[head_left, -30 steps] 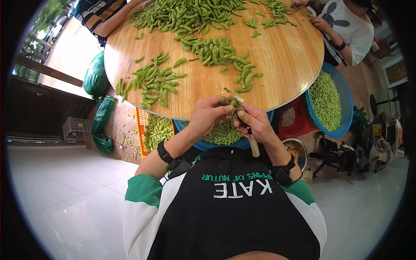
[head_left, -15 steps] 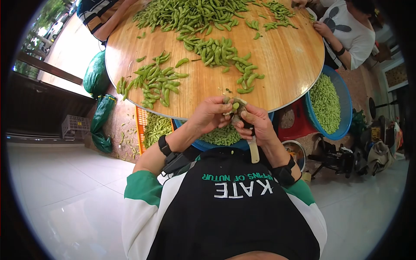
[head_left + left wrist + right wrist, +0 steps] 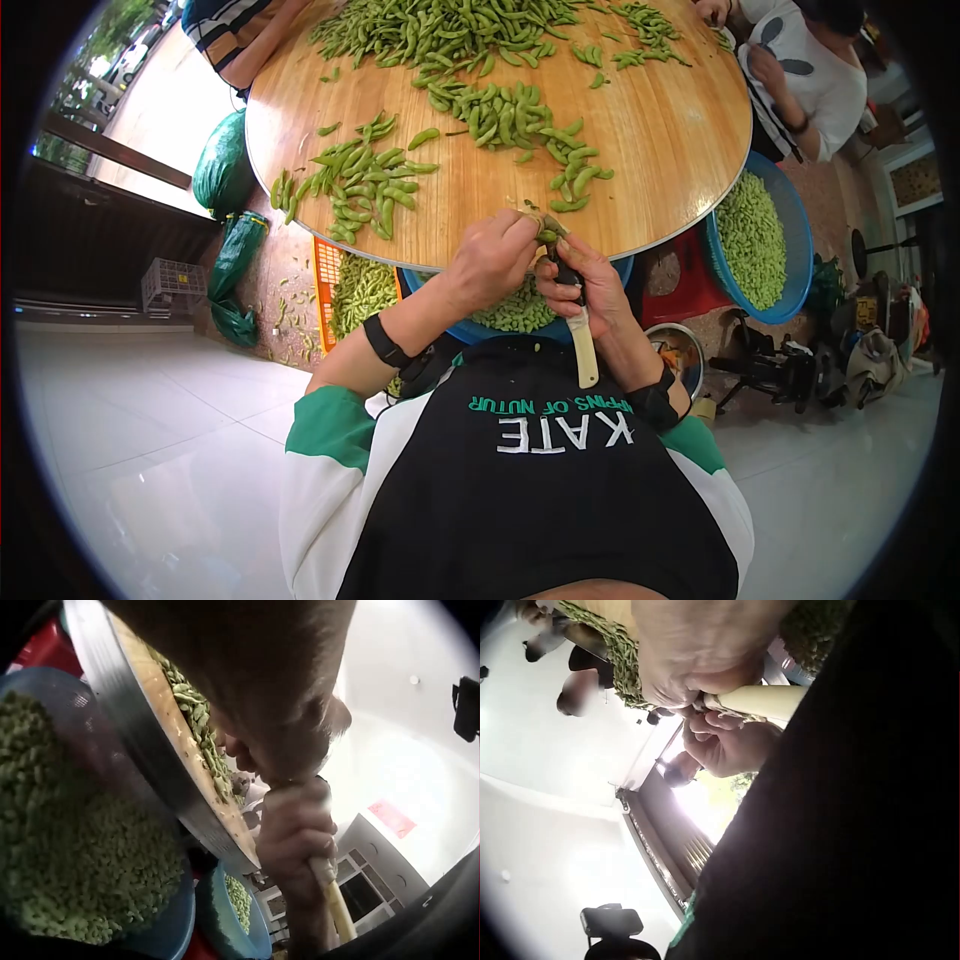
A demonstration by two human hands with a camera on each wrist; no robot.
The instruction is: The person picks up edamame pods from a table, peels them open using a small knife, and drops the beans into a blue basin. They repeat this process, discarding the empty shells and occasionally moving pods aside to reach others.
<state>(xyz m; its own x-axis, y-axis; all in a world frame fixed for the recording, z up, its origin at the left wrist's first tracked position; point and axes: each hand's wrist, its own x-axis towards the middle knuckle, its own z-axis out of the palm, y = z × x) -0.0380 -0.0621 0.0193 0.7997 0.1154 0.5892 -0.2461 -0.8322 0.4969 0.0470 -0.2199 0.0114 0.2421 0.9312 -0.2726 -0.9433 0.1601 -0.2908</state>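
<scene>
Two green sacks stand at left beside the wooden round table, the tied upper one's contents hidden from sight. A grey crate sits on the floor below them, what it holds too dark to make out. A neighbor in a striped top leans in at the table's far left, head cut off by the frame.

An orange basket filled with green pods is tucked partly under the table edge. Loose pods lie in clusters on the tabletop above it, and a larger heap runs past the upper frame.

At center, the left hand pinches a green pod just off the table's near edge; its fingertips are partly masked by its own knuckles. Beneath the hands, a blue tub holds shelled beans, its middle hidden by the arms.

The right hand is curled around a black-and-cream tool, the pale end angled toward the chest; whether its tips also touch the pod cannot be told.

Farther right are a red stool, a metal bowl with contents hard to identify, and a second blue tub heaped with beans.
</scene>
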